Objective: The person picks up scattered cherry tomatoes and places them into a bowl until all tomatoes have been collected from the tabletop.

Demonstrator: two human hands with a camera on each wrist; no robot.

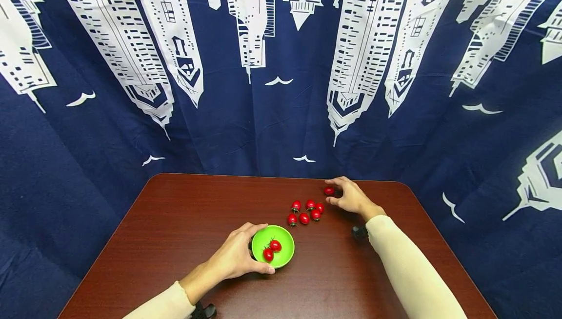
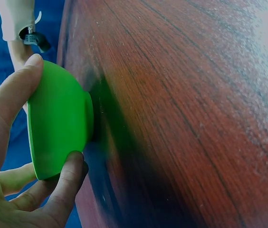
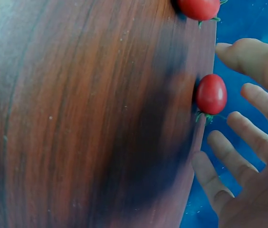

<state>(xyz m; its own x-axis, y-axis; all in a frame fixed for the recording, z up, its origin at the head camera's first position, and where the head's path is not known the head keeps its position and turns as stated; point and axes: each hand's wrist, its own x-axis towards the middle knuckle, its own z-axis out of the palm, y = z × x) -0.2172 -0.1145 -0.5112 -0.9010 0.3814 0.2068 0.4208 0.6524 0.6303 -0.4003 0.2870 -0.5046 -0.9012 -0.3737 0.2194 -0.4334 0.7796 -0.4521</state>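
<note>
tomato [image 3: 211, 94] just beside right fingers [image 3: 250, 132]

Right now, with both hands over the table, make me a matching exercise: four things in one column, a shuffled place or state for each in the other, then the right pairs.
Column one
1. Bare left hand
2. Dark blue cloth printed with white buildings
3. Two small oval red tomatoes
4. Bare right hand

Column two
A. Inside the bowl
B. Beside a lone oval red tomato, fingers spread
C. Holding the round lime-green bowl
D. Hanging beyond the reddish-brown wood-grained table

Right pairs: 1-C, 2-D, 3-A, 4-B
</note>
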